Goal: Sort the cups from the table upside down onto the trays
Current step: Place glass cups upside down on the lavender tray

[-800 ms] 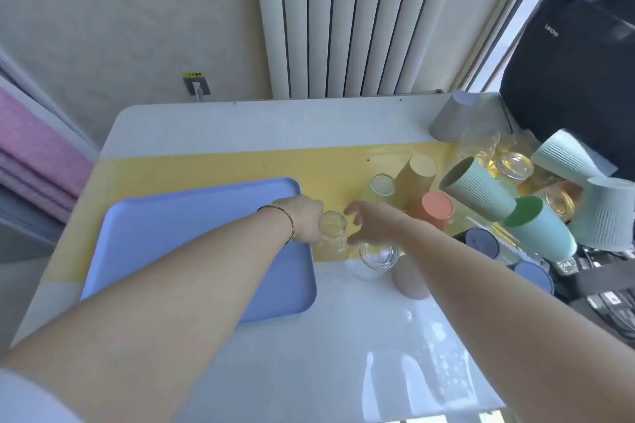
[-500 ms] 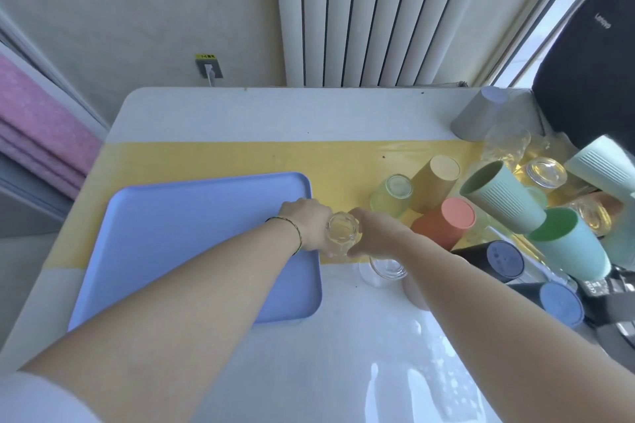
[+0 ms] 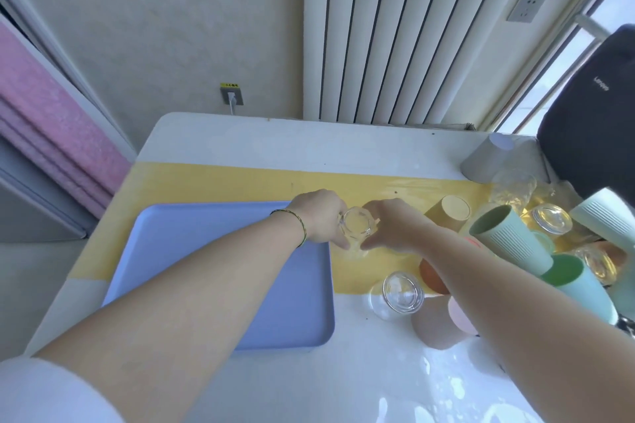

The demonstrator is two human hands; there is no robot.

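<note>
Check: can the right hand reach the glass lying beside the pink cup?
Probably, once freed: the right hand and left hand both hold another glass; the lying glass sits uncovered beside that forearm.

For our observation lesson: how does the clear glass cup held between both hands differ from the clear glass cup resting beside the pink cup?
The held clear glass cup is gripped by the left hand and right hand; the resting clear glass cup is untouched. The held one is above the yellow strip; the resting one is on the white tabletop. Both are clear glass; neither is on the blue tray.
</note>
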